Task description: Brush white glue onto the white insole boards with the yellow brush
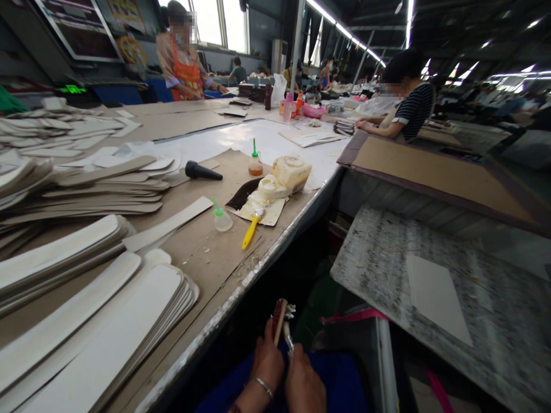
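Observation:
Below the table edge, my left hand (267, 364) is closed around a narrow reddish-brown wooden block (279, 321), held upright, possibly a brush. Whitish scraps (290, 311) show beside its top; what they stick to is unclear. My right hand (305, 381) grips a slim tool with a pale tip and shiny neck, like a small brush (288, 337), its tip close against the block. On the table above lie a yellow-handled brush (251, 230) coated in cream paste, a paste-covered container (293, 172) and two green-nozzled squeeze bottles (222, 220).
Stacks of long pale strips (116, 321) cover the table's left side. A black cone-shaped object (203, 170) lies behind them. To my right stand a mottled board (387, 258) with a pale sheet (437, 298) and a brown panel (430, 172). Co-workers stand across and at right.

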Action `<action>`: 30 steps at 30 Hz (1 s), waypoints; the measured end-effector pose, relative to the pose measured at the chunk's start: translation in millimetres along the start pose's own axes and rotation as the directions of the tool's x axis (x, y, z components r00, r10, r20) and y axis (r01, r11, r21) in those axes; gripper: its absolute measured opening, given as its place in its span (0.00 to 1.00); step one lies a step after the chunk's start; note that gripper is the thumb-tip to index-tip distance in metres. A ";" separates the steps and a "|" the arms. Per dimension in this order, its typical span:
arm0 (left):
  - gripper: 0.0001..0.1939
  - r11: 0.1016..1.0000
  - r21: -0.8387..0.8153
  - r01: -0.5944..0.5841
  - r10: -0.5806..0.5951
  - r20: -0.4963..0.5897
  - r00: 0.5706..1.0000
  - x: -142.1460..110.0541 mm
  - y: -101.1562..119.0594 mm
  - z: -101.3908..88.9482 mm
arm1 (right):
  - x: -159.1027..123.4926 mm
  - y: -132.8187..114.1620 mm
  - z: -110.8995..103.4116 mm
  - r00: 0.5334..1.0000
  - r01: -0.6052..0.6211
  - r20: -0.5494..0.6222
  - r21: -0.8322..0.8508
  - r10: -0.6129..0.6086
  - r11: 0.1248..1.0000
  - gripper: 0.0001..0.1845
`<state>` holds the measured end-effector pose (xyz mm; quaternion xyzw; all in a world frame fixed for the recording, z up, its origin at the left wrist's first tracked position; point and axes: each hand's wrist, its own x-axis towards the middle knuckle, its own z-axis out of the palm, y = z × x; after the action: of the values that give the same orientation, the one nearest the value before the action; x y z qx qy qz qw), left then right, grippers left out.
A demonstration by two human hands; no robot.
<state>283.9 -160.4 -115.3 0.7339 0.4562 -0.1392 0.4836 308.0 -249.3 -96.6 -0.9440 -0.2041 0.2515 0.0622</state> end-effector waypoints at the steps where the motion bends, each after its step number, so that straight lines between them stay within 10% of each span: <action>1: 0.32 1.000 0.010 0.011 -0.011 0.004 1.000 -0.2 1.5 -0.3 | 2.9 3.0 -2.6 0.999 -0.024 -0.024 -0.014 0.024 1.000 0.18; 30: 0.33 0.989 0.117 0.085 -0.093 0.064 0.994 12.0 -6.0 8.6 | 6.0 12.8 -12.4 0.997 -0.031 -0.078 -0.026 0.029 0.999 0.18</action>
<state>287.6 -160.5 -130.8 0.7339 0.4628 -0.2122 0.4497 323.5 -258.6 -91.4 -0.9569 -0.1906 0.2127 0.0535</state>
